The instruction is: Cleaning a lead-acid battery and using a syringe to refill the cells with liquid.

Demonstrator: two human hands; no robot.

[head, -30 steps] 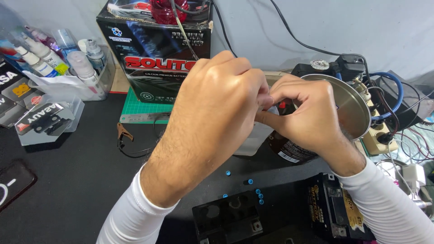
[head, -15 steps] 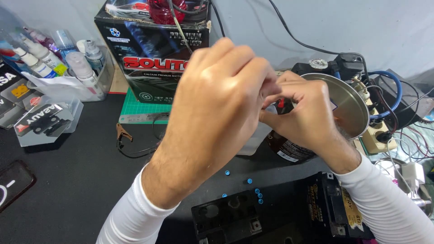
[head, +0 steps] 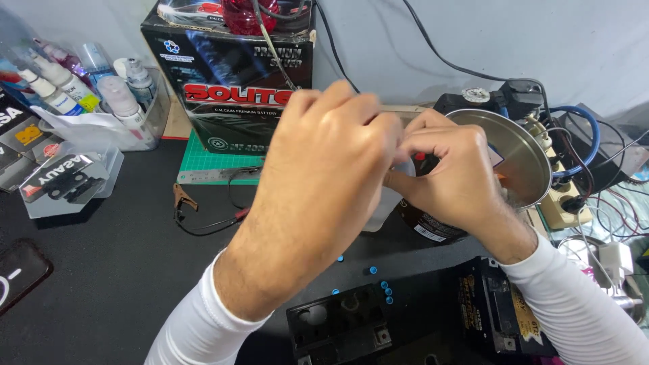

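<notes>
Dark workbench (head: 101,284), cluttered with bottles and batteries.
Left hand (head: 324,169) and right hand (head: 449,172) pinch a small translucent container (head: 387,203) together.

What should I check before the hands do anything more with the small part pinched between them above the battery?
1. Both hands on the part: left hand and right hand meet at the fingertips. Ok.
2. Part visible: only a red bit and a pale translucent piece show. Cannot tell.
3. Open black battery below, uncovered. Ok.
4. Blue caps scattered loose on the black table. Not ok.
5. Metal bowl tilted close behind the right hand. Not ok.
</notes>
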